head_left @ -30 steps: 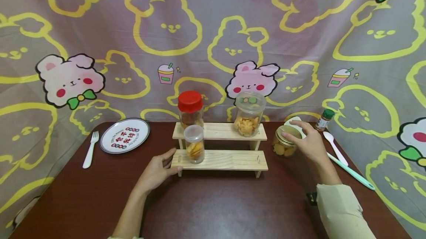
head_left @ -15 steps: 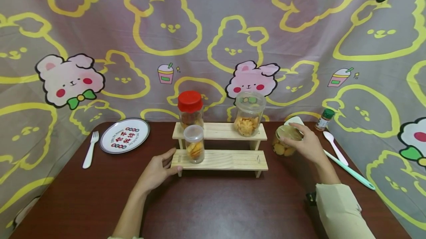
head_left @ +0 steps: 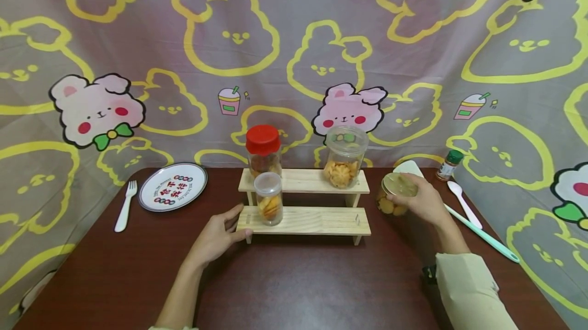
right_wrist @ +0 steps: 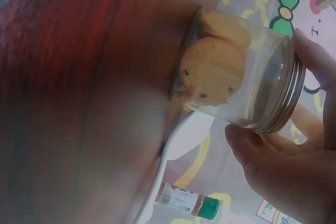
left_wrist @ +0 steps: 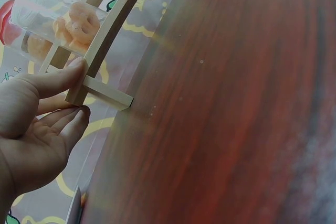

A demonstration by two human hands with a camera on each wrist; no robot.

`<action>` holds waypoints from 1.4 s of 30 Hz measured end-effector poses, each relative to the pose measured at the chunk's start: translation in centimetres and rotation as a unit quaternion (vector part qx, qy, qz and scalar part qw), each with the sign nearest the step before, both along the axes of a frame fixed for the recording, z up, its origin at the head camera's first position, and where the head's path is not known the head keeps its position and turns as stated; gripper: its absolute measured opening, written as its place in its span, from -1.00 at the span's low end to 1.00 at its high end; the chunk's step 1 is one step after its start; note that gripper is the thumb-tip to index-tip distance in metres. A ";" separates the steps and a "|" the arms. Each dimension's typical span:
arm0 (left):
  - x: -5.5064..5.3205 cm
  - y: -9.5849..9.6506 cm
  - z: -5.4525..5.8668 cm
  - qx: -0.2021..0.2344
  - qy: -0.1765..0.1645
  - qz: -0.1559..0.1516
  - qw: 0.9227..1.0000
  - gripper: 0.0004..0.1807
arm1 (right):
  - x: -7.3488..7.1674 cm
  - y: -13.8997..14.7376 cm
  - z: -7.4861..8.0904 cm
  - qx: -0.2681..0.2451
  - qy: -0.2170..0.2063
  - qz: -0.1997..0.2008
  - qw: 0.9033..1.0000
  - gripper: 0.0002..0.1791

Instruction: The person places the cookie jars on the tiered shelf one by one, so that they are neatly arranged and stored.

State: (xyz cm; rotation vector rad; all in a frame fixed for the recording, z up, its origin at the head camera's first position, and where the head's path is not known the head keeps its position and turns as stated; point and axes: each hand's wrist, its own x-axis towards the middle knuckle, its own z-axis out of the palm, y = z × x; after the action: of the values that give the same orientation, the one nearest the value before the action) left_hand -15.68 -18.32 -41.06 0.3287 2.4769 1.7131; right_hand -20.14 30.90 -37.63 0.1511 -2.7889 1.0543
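My right hand (head_left: 429,201) grips a clear jar of round cookies (head_left: 388,204) by its gold lid (head_left: 398,183), right of the wooden rack. In the right wrist view, thumb and fingers (right_wrist: 245,142) lie on opposite sides of the jar's lid, and its base is at the tabletop. My left hand (head_left: 216,238) pinches the left end of the two-tier wooden rack (head_left: 321,221), thumb on the lower board and fingers (left_wrist: 76,124) beneath it. A small clear jar of yellow snacks (head_left: 269,203) stands on that board.
On the upper board stand a red-lidded jar (head_left: 263,141) and a wide clear-lidded jar (head_left: 342,171). A plate (head_left: 174,187) and a white fork (head_left: 124,207) lie left. A spatula (head_left: 487,235), a white spoon (head_left: 465,205) and a green-capped bottle (head_left: 448,166) are at right.
My right hand has settled over the gold lid, its fingers coming down around it. The jar stays in nearly the same place. My left hand has not moved.
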 end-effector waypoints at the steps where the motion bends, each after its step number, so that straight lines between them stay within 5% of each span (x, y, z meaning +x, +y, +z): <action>1: 0.0 0.0 0.0 0.000 0.000 0.000 1.000 -0.19 | 0.0 0.0 -0.1 0.001 0.006 0.001 1.000 -0.17; 9: -0.1 -0.1 -0.1 -0.005 0.002 0.003 1.000 -0.20 | 0.0 0.0 -0.4 0.020 0.047 -0.023 0.998 -0.21; 20: -0.2 -0.2 0.1 -0.007 -0.002 0.005 1.000 -0.18 | 0.7 -0.5 0.7 -0.003 0.039 -0.068 0.997 -0.11; 42: -0.2 0.0 -0.1 -0.013 -0.007 0.009 1.000 -0.18 | 2.9 -2.3 2.6 -0.035 0.120 -0.066 0.990 -0.22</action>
State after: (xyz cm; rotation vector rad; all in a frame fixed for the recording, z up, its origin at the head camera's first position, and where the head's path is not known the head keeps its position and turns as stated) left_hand -15.91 -18.28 -41.21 0.2915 2.4968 1.6824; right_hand -17.27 28.58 -35.06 0.0784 -2.5084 1.0255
